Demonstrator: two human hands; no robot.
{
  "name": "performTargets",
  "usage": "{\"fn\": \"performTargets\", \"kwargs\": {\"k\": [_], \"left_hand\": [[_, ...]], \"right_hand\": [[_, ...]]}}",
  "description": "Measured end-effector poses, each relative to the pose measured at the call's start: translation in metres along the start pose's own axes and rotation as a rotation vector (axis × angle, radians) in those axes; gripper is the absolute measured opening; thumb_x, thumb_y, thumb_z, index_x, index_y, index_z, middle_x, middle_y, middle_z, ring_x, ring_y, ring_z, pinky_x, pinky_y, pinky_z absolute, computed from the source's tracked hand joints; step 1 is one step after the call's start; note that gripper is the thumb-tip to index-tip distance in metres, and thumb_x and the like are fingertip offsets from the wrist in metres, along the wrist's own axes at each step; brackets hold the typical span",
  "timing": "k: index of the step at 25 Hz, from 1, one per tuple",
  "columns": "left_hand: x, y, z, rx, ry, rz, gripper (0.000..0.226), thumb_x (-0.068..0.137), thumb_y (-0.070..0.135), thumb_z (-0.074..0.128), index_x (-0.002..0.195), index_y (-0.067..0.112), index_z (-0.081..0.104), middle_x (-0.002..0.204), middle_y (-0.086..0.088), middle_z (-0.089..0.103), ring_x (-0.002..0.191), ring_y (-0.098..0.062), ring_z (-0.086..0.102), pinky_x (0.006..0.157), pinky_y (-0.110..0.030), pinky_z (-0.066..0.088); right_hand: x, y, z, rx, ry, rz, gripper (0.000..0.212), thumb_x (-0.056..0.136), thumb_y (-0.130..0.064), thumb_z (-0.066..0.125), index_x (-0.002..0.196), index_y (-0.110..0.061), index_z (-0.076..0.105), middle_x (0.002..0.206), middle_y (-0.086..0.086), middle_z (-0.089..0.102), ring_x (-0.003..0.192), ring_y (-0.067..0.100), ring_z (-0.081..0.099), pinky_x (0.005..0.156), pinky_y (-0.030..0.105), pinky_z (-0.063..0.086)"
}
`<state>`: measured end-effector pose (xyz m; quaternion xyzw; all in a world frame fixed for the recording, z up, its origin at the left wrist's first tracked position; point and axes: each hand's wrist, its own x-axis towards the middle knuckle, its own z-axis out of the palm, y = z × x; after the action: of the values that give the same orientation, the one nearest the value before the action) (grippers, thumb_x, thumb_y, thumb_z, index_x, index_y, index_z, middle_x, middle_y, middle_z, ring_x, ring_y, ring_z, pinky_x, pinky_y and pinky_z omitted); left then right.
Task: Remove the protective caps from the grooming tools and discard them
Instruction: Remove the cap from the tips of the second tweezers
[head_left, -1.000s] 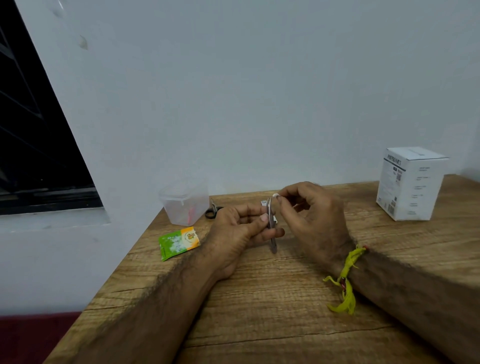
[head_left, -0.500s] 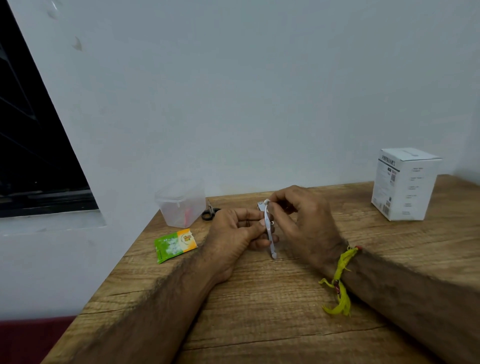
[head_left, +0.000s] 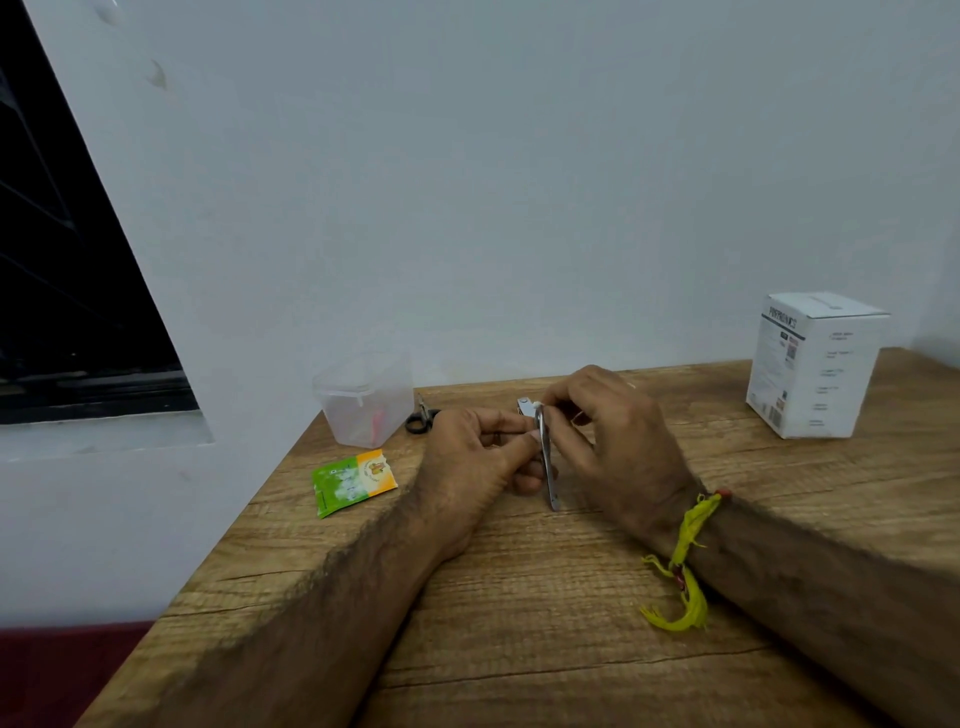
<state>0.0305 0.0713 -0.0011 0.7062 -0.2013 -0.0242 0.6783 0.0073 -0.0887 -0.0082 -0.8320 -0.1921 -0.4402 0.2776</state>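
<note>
Both hands meet over the wooden surface (head_left: 519, 623). The left hand (head_left: 467, 462) pinches a slim metal grooming tool (head_left: 546, 467), held nearly upright with its lower tip close to the wood. The right hand (head_left: 613, 441) closes its fingers (head_left: 558, 410) on a small white cap (head_left: 532, 404) at the tool's top end. A yellow thread band (head_left: 685, 551) circles the right wrist. Behind the left hand stand a clear plastic container (head_left: 363, 400) and small black-handled scissors (head_left: 421, 415); a green sachet (head_left: 353, 480) lies nearer. A white box (head_left: 815, 369) stands far right.
</note>
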Motion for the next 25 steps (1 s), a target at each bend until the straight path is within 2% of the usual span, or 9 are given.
{"fn": "performTargets", "kwargs": {"k": [4, 11, 16, 20, 25], "left_hand": [[-0.0006, 0.0006, 0.0011, -0.028, 0.0, 0.005, 0.009, 0.088, 0.004, 0.072, 0.096, 0.002, 0.076, 0.083, -0.015, 0.077, 0.067, -0.019, 0.072, 0.06, -0.026, 0.061], [-0.0012, 0.0013, 0.0008, -0.032, -0.003, -0.007, 0.012, 0.088, 0.004, 0.073, 0.099, -0.001, 0.075, 0.087, -0.019, 0.076, 0.078, -0.031, 0.075, 0.066, -0.033, 0.063], [-0.0023, 0.0023, 0.0004, -0.032, 0.006, -0.018, 0.013, 0.088, 0.003, 0.072, 0.1, -0.001, 0.074, 0.087, -0.017, 0.077, 0.072, -0.024, 0.074, 0.062, -0.03, 0.062], [-0.0016, 0.0017, -0.0006, -0.031, 0.007, -0.012, 0.014, 0.087, 0.004, 0.073, 0.101, 0.001, 0.075, 0.087, -0.017, 0.077, 0.073, -0.025, 0.074, 0.065, -0.033, 0.063], [-0.0006, 0.0012, 0.0004, -0.01, 0.002, 0.001, 0.013, 0.089, 0.003, 0.071, 0.102, 0.001, 0.075, 0.087, -0.017, 0.077, 0.071, -0.023, 0.073, 0.064, -0.031, 0.062]], "right_hand": [[-0.0017, -0.0031, 0.0, -0.004, -0.04, -0.033, 0.005, 0.09, -0.015, 0.063, 0.089, -0.012, 0.067, 0.085, -0.003, 0.061, 0.078, 0.013, 0.057, 0.07, 0.04, 0.052], [-0.0004, -0.0035, -0.0014, 0.034, -0.011, -0.017, 0.002, 0.089, -0.01, 0.067, 0.089, -0.01, 0.069, 0.084, -0.002, 0.063, 0.077, 0.013, 0.059, 0.071, 0.038, 0.054], [-0.0014, -0.0032, -0.0021, 0.022, -0.006, -0.028, 0.003, 0.088, -0.011, 0.067, 0.088, -0.011, 0.07, 0.083, -0.003, 0.064, 0.077, 0.012, 0.059, 0.071, 0.035, 0.053], [-0.0029, -0.0024, -0.0023, 0.025, -0.011, -0.023, 0.003, 0.088, -0.011, 0.068, 0.088, -0.01, 0.07, 0.083, -0.002, 0.065, 0.078, 0.012, 0.06, 0.071, 0.035, 0.054], [0.0023, -0.0026, 0.0, 0.029, 0.066, -0.001, 0.002, 0.088, -0.006, 0.07, 0.089, -0.008, 0.071, 0.083, 0.0, 0.066, 0.076, 0.012, 0.061, 0.071, 0.027, 0.052]]}}
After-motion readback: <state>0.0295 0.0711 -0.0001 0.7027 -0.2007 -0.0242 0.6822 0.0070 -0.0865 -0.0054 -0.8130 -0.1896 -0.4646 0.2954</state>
